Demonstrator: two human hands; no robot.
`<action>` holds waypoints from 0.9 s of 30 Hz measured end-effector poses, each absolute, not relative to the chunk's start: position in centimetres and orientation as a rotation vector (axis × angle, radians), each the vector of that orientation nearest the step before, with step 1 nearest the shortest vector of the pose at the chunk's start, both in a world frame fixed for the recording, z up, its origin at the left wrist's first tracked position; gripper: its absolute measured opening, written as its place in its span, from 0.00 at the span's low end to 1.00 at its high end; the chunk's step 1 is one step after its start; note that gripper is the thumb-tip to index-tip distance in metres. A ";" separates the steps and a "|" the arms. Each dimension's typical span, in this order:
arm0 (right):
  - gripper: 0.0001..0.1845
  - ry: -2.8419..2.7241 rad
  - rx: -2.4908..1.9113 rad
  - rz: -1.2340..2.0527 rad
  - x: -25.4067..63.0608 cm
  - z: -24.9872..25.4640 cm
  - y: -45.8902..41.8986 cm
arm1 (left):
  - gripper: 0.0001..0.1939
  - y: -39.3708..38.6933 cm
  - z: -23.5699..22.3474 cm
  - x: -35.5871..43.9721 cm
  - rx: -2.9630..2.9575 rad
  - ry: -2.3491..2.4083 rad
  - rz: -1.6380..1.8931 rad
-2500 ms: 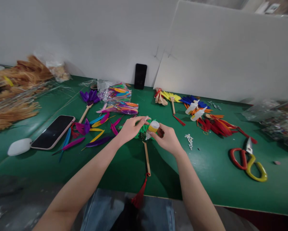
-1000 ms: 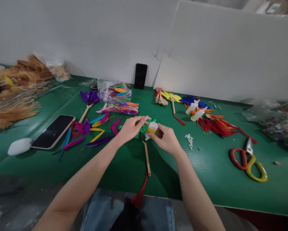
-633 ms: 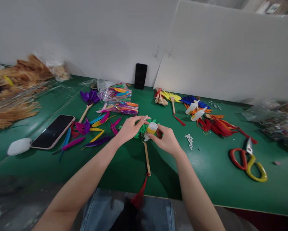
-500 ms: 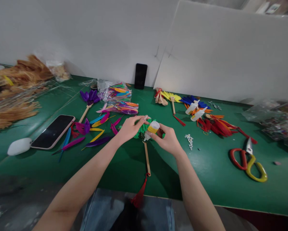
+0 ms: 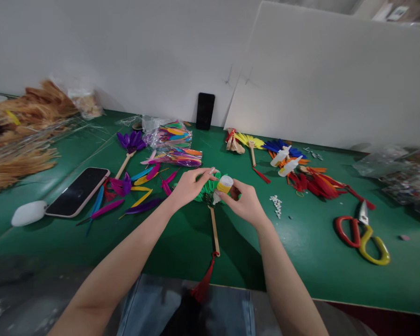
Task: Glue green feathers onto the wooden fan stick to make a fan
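A green feather fan (image 5: 205, 193) lies in front of me, its wooden handle (image 5: 214, 231) pointing towards me and a red tassel (image 5: 204, 282) hanging over the table edge. My left hand (image 5: 191, 187) is at the fan's upper left, thumb and fingers closed on the green feathers. A small white glue bottle with a yellow label (image 5: 225, 185) is gripped in my right hand (image 5: 245, 201), tilted nozzle-down over the base of the feathers. My fingers and the bottle cover part of the fan.
Loose colored feathers (image 5: 143, 205) and a phone (image 5: 78, 191) lie left. Bagged feathers (image 5: 176, 135) and a purple feather fan (image 5: 131, 141) sit behind. Right are small white pieces (image 5: 276, 206), two white bottles (image 5: 285, 161), red feathers (image 5: 318, 183) and scissors (image 5: 363, 233). Another phone (image 5: 205, 111) leans on the wall.
Both hands stay almost in place. The glue bottle has shifted very slightly, still nozzle-down over the green fan.
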State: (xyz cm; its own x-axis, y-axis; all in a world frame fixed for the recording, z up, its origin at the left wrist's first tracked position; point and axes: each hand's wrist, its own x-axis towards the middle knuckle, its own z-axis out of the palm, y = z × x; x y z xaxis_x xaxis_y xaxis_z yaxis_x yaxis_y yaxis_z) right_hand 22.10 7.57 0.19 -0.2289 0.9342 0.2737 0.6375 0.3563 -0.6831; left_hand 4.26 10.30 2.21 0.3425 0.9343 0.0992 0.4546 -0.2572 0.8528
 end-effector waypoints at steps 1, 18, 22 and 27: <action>0.17 -1.969 -1.361 0.580 22.1 0.2 7.6 | 0.20 10.3 2.2 4.3 1.858 1.222 0.811; 0.17 -2.017 -1.381 0.559 22.2 -0.1 7.7 | 0.21 10.2 2.3 4.4 1.855 1.235 0.805; 0.15 -2.022 -1.370 0.576 22.2 -0.1 7.7 | 0.21 10.2 2.3 4.4 1.846 1.236 0.795; 0.16 -2.033 -1.360 0.561 22.3 0.0 7.6 | 0.21 10.3 2.3 4.3 1.849 1.231 0.782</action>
State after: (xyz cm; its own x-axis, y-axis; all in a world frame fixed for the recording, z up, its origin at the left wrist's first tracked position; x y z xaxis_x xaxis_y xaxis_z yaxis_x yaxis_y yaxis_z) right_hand 22.25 7.64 -0.03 -0.2762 0.9254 0.2594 0.6614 0.3788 -0.6474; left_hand 4.32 10.33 2.31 0.3459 0.9353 0.0749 0.4652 -0.2403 0.8520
